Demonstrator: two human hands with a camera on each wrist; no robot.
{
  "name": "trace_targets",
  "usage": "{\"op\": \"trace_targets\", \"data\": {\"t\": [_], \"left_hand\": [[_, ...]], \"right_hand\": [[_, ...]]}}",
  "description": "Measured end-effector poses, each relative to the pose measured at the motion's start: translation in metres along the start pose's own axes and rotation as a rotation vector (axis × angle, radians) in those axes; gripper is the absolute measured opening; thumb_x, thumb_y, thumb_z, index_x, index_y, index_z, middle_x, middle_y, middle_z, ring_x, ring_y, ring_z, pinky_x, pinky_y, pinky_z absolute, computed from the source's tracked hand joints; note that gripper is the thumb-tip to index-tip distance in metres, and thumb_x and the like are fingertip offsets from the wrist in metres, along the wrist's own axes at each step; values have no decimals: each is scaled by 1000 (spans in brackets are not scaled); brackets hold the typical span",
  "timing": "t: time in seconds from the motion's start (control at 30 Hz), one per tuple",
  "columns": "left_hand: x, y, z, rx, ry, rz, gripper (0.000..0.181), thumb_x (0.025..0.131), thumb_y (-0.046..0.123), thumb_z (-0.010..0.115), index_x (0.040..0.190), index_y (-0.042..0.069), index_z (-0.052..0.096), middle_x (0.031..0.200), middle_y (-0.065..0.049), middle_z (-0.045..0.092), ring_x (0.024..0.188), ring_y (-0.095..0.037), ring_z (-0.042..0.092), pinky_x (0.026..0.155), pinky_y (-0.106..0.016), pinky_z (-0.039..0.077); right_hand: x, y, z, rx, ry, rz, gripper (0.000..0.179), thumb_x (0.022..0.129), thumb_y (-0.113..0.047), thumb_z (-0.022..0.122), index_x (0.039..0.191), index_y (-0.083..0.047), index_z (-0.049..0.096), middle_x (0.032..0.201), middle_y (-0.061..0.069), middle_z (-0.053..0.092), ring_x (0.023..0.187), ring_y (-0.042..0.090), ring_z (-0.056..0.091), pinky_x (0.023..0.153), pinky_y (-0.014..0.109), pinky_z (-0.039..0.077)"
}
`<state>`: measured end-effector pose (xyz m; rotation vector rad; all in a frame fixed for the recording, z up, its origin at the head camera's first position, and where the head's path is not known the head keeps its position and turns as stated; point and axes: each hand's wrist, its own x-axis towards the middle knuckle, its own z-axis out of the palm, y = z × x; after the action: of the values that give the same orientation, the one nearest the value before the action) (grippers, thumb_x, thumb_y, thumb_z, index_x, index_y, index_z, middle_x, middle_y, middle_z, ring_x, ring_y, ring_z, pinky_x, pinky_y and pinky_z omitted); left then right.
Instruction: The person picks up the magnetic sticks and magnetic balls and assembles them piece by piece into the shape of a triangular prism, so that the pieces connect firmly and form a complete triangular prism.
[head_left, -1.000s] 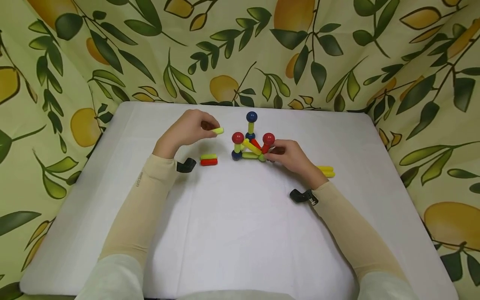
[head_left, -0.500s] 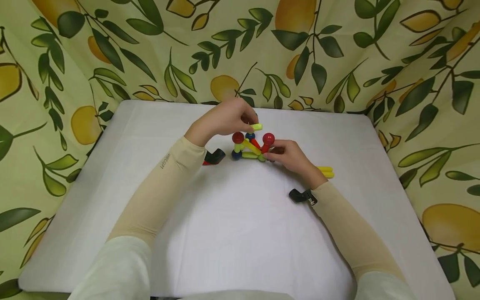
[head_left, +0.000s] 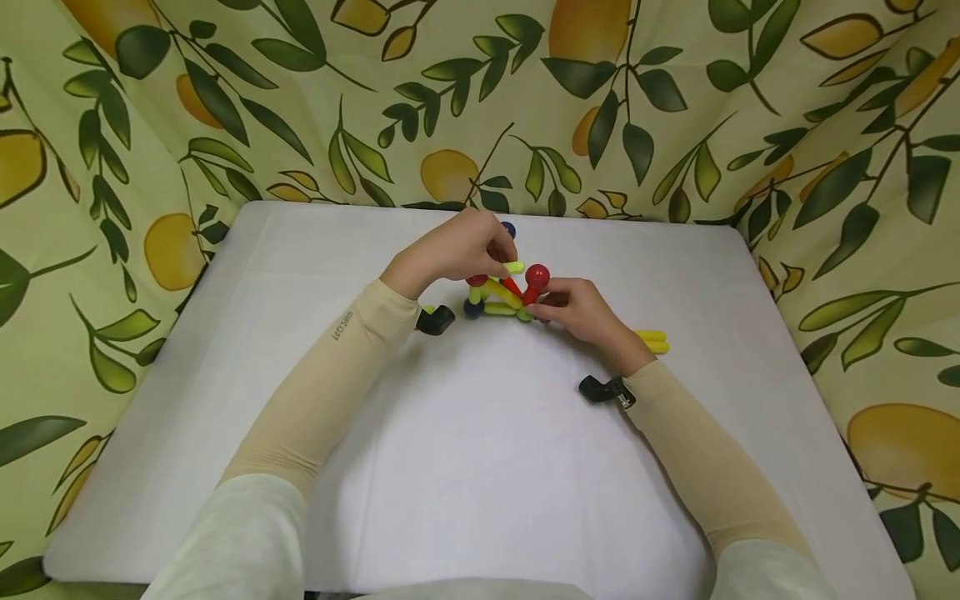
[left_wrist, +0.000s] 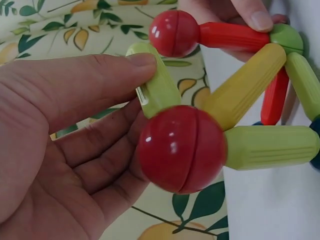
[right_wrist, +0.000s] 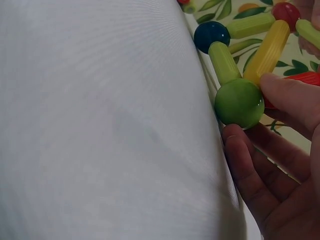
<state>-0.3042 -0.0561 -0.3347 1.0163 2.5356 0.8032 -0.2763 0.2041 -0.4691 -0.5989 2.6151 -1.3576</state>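
Left hand (head_left: 459,246) pinches lime rod (head_left: 515,267); right hand (head_left: 581,310) holds structure (head_left: 501,292).

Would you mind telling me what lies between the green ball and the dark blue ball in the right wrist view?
A light green stick joins the green ball to the dark blue ball, as the right wrist view shows.
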Motion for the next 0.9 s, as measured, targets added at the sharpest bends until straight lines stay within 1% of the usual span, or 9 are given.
{"op": "trace_targets", "data": {"t": [0.17, 0.27, 0.53, 0.6, 0.63, 0.67, 0.73, 0.83, 0.9], "left_hand": [[4, 0, 5, 28, -5, 5, 13, 98, 9, 82, 110, 6, 84, 98, -4, 78, 92, -19, 69, 86, -33, 56], [7, -1, 8, 39, -8, 11, 12, 98, 9, 81, 109, 6, 84, 97, -4, 77, 90, -19, 68, 85, -32, 55], [8, -1, 13, 2, -21, -20, 11, 99, 8, 80, 109, 6, 84, 94, -4, 76, 70, -22, 66, 67, -33, 58], [9, -2, 13, -2, -22, -17, 12, 99, 8, 80, 110, 6, 84, 94, -5, 76, 72, -22, 67, 67, -32, 58], [9, -3, 13, -4, -18, -11, 13, 99, 9, 80, 111, 6, 83, 95, -4, 76, 76, -21, 67, 70, -32, 58], [8, -5, 13, -14, -8, 2, 15, 99, 11, 80, 113, 6, 83, 97, -4, 76, 79, -21, 67, 72, -32, 58], [3, -12, 11, -66, 40, 19, 19, 100, 15, 79, 117, 6, 82, 102, -4, 76, 88, -20, 67, 80, -33, 57], [-12, -33, 9, -191, 172, 13, 22, 102, 17, 76, 120, 6, 80, 110, -5, 76, 99, -20, 67, 91, -36, 56], [-23, -49, 9, -264, 244, -23, 18, 105, 14, 73, 119, 5, 80, 113, -6, 76, 102, -22, 67, 96, -38, 55]], "right_hand": [[-3, 0, -1, 4, -5, 7, 31, 100, -28, 83, 124, -9, 80, 113, 6, 78, 96, 26, 72, 83, 36, 60], [-5, -1, -2, 7, -3, 17, 32, 100, -30, 82, 125, -9, 79, 114, 6, 78, 96, 26, 72, 82, 37, 60], [-7, -4, -3, 9, -5, 26, 30, 101, -29, 82, 123, -9, 79, 111, 7, 77, 96, 27, 71, 82, 41, 59], [-8, -4, -4, 4, -5, 29, 30, 101, -29, 81, 123, -9, 79, 111, 7, 77, 96, 27, 71, 82, 41, 59], [-8, -4, -4, 2, -5, 31, 30, 101, -29, 81, 124, -9, 79, 111, 7, 77, 96, 27, 71, 83, 41, 59], [-8, -4, -4, 3, -6, 34, 30, 101, -29, 81, 124, -9, 79, 112, 7, 77, 96, 27, 71, 83, 41, 59], [-8, -4, -4, 1, -9, 35, 31, 100, -28, 83, 125, -9, 79, 113, 7, 77, 97, 27, 71, 85, 42, 59], [-5, -3, -3, -10, -27, 30, 34, 98, -26, 85, 127, -9, 78, 115, 7, 76, 102, 27, 71, 92, 42, 59], [-5, -2, -4, -25, -35, 28, 36, 96, -24, 86, 128, -9, 77, 116, 7, 76, 105, 27, 71, 97, 43, 58]]}}
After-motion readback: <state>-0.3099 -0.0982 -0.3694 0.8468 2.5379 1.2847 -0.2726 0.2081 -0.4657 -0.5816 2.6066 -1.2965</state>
